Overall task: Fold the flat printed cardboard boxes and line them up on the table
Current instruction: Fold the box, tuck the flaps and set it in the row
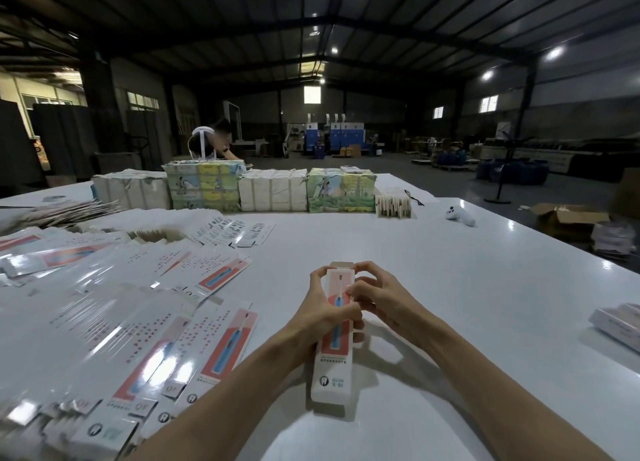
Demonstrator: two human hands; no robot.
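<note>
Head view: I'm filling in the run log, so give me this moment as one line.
step: folding box | left hand: grips box side | right hand: pinches upper part | flat boxes: spread left on table

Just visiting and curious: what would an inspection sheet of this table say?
Surface: white glossy table, reflecting ceiling lights.
Job's things: one toothbrush box being folded at centre; flat boxes spread on the left.
Clutter: wrapped bundles along the far edge; white handheld device; small stack at right edge.
Fingers: left hand and right hand both grip the box.
Cables: thin dark cord or strap, unclear which.
Surroundings: dim warehouse; another person beyond the table; open carton on the floor.
</note>
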